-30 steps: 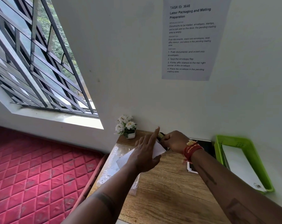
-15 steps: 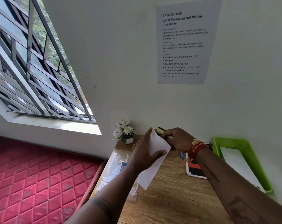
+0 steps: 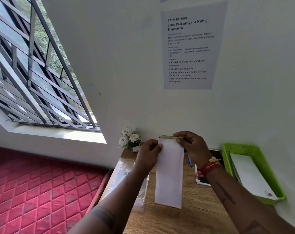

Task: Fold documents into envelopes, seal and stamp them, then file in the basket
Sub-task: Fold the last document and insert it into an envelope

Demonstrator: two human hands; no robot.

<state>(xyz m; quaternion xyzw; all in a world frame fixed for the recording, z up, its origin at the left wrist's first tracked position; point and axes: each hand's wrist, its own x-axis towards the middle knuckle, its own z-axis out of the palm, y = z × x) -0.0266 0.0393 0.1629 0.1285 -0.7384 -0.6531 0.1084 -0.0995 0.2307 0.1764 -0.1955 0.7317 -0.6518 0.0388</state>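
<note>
I hold a long white envelope [image 3: 169, 174] upright above the wooden desk [image 3: 190, 217], short edge up. My left hand [image 3: 149, 156] pinches its top left corner. My right hand [image 3: 192, 146] pinches a dark, yellow-edged strip [image 3: 167, 137] along the top edge, which looks like the flap. The green basket [image 3: 227, 156] stands at the desk's right edge against the wall, with a white envelope [image 3: 251, 179] lying inside it.
A blue pen [image 3: 189, 160] and a booklet [image 3: 202, 180] lie behind my right wrist. A clear plastic sleeve [image 3: 124, 174] covers the desk's left side. A small flower pot [image 3: 129, 139] stands at the back left corner. A red mattress [image 3: 33, 191] lies left of the desk.
The envelope has risen from the desk and swung upright. My left hand shifted from lying flat over it to pinching its top corner; my right hand stayed at the top edge.
</note>
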